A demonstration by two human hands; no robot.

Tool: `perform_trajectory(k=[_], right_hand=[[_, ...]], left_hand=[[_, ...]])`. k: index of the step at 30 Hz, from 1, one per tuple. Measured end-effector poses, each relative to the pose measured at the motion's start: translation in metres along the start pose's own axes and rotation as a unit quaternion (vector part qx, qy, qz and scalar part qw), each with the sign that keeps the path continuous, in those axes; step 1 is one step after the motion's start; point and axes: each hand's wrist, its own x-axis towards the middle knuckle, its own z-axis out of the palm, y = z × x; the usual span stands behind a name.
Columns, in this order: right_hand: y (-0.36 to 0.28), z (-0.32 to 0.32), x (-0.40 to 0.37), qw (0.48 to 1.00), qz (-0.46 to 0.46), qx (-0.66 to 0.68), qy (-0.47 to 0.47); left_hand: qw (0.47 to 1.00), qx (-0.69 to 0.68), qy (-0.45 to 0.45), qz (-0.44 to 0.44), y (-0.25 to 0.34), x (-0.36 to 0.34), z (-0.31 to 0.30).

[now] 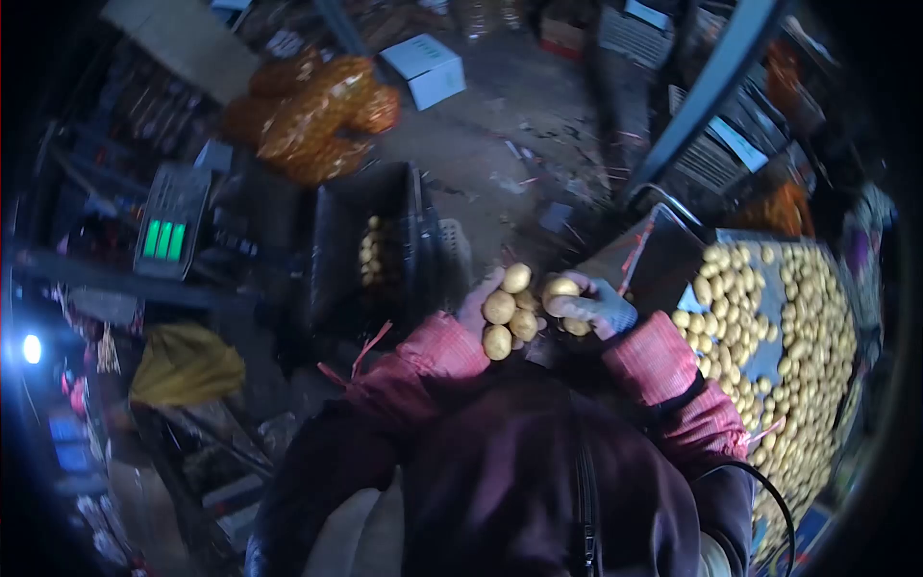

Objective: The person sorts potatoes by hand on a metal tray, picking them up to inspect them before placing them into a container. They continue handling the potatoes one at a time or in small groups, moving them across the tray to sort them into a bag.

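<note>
Several pale yellow potatoes (499, 308) are gathered in my left hand (474, 306), whose fingers curl around them from the left. My right hand (606, 308), in a blue-grey glove, is closed on a potato (560, 288) just to the right of that bunch. A further potato (576, 327) shows below the right fingers. Both hands are close together in front of my chest, in pink sleeve covers. Left of them stands a deep black crate (420, 226) with some potatoes (371, 250) at its bottom.
A table (764, 358) on the right is spread with many potatoes. On the left is a scale (165, 226) with a lit green display. Filled orange mesh sacks (322, 120) and a white box (424, 71) lie ahead. A blue metal post (707, 96) rises at the right.
</note>
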Motion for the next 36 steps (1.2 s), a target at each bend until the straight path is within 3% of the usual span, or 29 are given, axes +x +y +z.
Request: perform_trajectory(k=[1, 2, 3, 5, 7, 9, 11, 12, 13, 15, 17, 18, 19, 20, 21, 22, 23, 24, 25, 26, 27, 28, 29, 30, 31, 33, 34, 35, 36], right_hand=[[0.002, 0.001, 0.016, 0.999, -0.011, -0.004, -0.043], [0.003, 0.002, 0.035, 0.991, -0.064, 0.037, -0.109], [0.001, 0.026, 0.074, 0.992, -0.004, 0.021, -0.127], [-0.016, 0.087, 0.132, 0.985, -0.052, -0.073, -0.151], [-0.035, 0.146, 0.175, 0.981, -0.083, -0.086, -0.152], [-0.038, 0.188, 0.206, 0.980, -0.125, -0.043, -0.149], [-0.048, 0.202, 0.202, 0.992, -0.071, 0.007, -0.102], [-0.037, 0.190, 0.215, 0.989, -0.075, 0.012, -0.126], [-0.038, 0.182, 0.212, 0.990, -0.065, 0.026, -0.125], [-0.015, 0.144, 0.211, 0.984, -0.074, 0.048, -0.152], [-0.032, 0.127, 0.171, 0.996, -0.045, -0.013, -0.069], [0.004, 0.089, 0.180, 0.929, -0.042, 0.296, -0.219], [0.038, 0.051, 0.189, 0.757, 0.052, 0.546, -0.356], [0.055, 0.035, 0.167, 0.781, 0.027, 0.535, -0.320], [0.071, 0.024, 0.144, 0.802, 0.005, 0.526, -0.282], [0.061, 0.038, 0.099, 0.940, -0.085, 0.315, -0.102], [0.049, 0.050, 0.060, 0.983, -0.141, 0.074, 0.095], [0.054, 0.041, 0.036, 0.981, -0.110, 0.089, 0.134], [0.053, 0.040, 0.004, 0.976, -0.104, 0.077, 0.178], [0.065, 0.028, -0.017, 0.961, -0.126, 0.008, 0.244], [0.063, 0.027, -0.053, 0.936, -0.126, -0.079, 0.320], [0.025, 0.032, -0.103, 0.936, 0.002, -0.122, 0.331], [0.072, 0.019, -0.111, 0.911, -0.071, -0.076, 0.399], [0.087, 0.009, -0.138, 0.868, -0.111, -0.106, 0.472], [0.105, 0.006, -0.157, 0.822, -0.149, -0.128, 0.534], [0.148, -0.007, -0.192, 0.675, -0.151, -0.260, 0.674], [0.167, -0.013, -0.214, 0.618, -0.109, -0.319, 0.710], [0.181, -0.017, -0.235, 0.557, -0.065, -0.375, 0.738], [0.183, -0.015, -0.252, 0.570, 0.022, -0.351, 0.743]], left_hand=[[0.998, -0.047, -0.024, 0.019, 0.005, -0.011, 0.006], [0.987, -0.133, 0.070, 0.049, 0.008, -0.024, 0.018], [0.979, -0.191, -0.022, 0.064, 0.020, -0.027, -0.033], [0.978, -0.125, 0.078, 0.146, 0.058, -0.065, -0.062], [0.960, 0.097, 0.139, 0.225, 0.117, -0.111, -0.102], [0.944, -0.021, 0.203, 0.260, 0.140, -0.134, -0.130], [0.935, 0.024, 0.231, 0.269, 0.151, -0.141, -0.190], [0.919, -0.142, 0.262, 0.258, 0.156, -0.140, -0.192], [0.940, -0.135, 0.216, 0.227, 0.153, -0.145, -0.244], [0.905, -0.101, 0.380, 0.163, 0.155, -0.159, -0.237], [0.849, -0.012, 0.513, 0.125, 0.159, -0.154, -0.199], [0.883, 0.053, 0.449, 0.128, 0.149, -0.159, -0.224], [0.913, 0.119, 0.370, 0.124, 0.147, -0.157, -0.256], [0.883, 0.121, 0.444, 0.089, 0.151, -0.134, -0.258], [0.951, 0.115, 0.267, 0.109, 0.161, -0.118, -0.311], [0.989, 0.087, 0.041, 0.110, 0.171, -0.103, -0.361], [0.983, 0.058, -0.149, 0.087, 0.180, -0.089, -0.405], [0.967, 0.171, -0.005, 0.188, 0.163, -0.064, -0.335], [0.895, 0.323, 0.192, 0.240, 0.144, -0.040, -0.247], [0.801, 0.413, 0.370, 0.227, 0.125, -0.017, -0.160], [0.805, 0.468, 0.283, 0.230, 0.108, 0.008, -0.133], [0.801, 0.501, 0.210, 0.252, 0.095, 0.039, -0.121], [0.790, 0.531, 0.139, 0.271, 0.080, 0.066, -0.107], [0.779, 0.549, 0.101, 0.286, 0.052, 0.075, -0.042], [0.812, 0.525, 0.043, 0.253, 0.035, 0.090, -0.024], [0.635, 0.682, -0.095, 0.350, 0.000, 0.104, 0.023], [0.543, 0.717, -0.183, 0.396, -0.013, 0.106, 0.051], [0.492, 0.717, -0.235, 0.435, -0.033, 0.116, 0.067], [0.459, 0.701, -0.310, 0.450, -0.049, 0.117, 0.092]])
